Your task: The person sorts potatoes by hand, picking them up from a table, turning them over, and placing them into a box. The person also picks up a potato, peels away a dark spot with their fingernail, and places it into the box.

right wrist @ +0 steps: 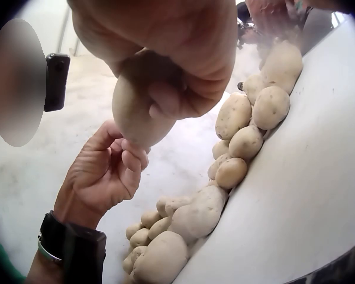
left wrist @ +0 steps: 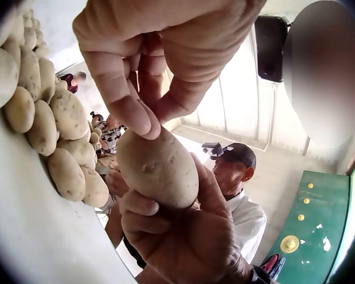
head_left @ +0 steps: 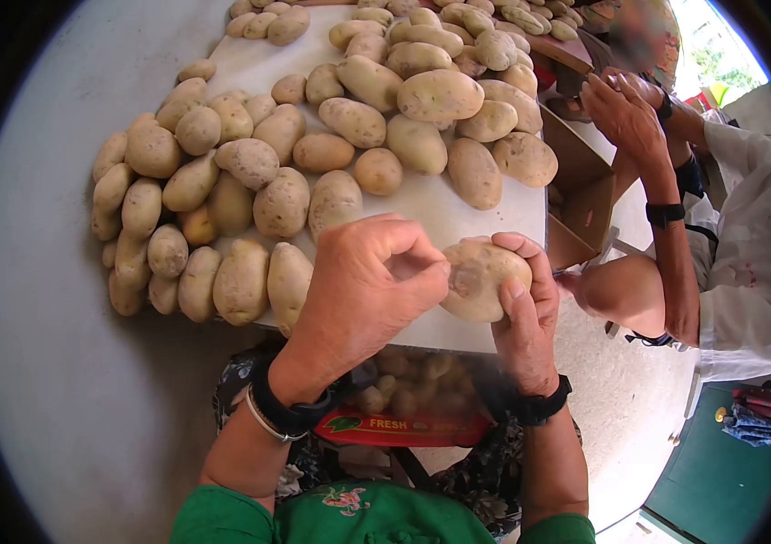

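Note:
A pale oval potato (head_left: 485, 276) with a darker, rough patch on its left end is held up over the front edge of the white table (head_left: 422, 326). My right hand (head_left: 532, 322) grips it from the right, thumb on the near face and fingers behind. The left hand (head_left: 358, 290) is curled, thumb and forefinger tips together at the dark patch. In the left wrist view, its fingertips touch the upper end of the potato (left wrist: 158, 168). Seen from the right wrist, my right fingers wrap the potato and the left hand (right wrist: 106, 171) meets its lower end.
Potatoes (head_left: 367, 122) are heaped across the table, with a stacked row along its left side. Below the edge stands a red box (head_left: 404, 429) of potatoes. To the right are a cardboard box (head_left: 580, 172), another person in a white shirt (head_left: 748, 245) and a green panel (head_left: 712, 471).

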Demonstrator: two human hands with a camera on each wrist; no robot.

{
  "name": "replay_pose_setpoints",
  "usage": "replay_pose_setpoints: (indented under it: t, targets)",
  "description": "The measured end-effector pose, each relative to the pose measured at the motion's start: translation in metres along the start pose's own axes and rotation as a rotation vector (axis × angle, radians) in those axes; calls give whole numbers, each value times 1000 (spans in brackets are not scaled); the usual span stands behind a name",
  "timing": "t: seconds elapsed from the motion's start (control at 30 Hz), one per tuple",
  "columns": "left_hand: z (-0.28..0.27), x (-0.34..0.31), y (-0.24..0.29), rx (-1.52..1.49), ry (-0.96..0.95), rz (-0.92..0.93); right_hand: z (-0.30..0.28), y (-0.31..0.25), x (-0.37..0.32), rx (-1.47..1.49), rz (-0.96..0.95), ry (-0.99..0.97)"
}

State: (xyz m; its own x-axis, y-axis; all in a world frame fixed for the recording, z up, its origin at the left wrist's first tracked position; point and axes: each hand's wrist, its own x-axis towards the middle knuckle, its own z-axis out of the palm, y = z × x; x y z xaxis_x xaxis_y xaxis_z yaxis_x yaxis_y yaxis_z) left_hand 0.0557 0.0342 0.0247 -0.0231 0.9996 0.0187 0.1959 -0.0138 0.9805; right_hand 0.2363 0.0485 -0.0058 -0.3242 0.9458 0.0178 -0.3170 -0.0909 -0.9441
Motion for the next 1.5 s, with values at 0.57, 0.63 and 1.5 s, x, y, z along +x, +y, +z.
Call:
replay_pose_setpoints:
  t: [0.57, 0.63, 1.5]
  targets:
    - [12, -1, -7, 58, 103, 173, 2, -3, 3, 52, -46, 32]
    - [18, -2, -9, -125, 107, 208, 0, -5, 2, 79, -58, 38]
    - [28, -7, -10, -345, -39, 136, 3, -4, 2, 107, -54, 12]
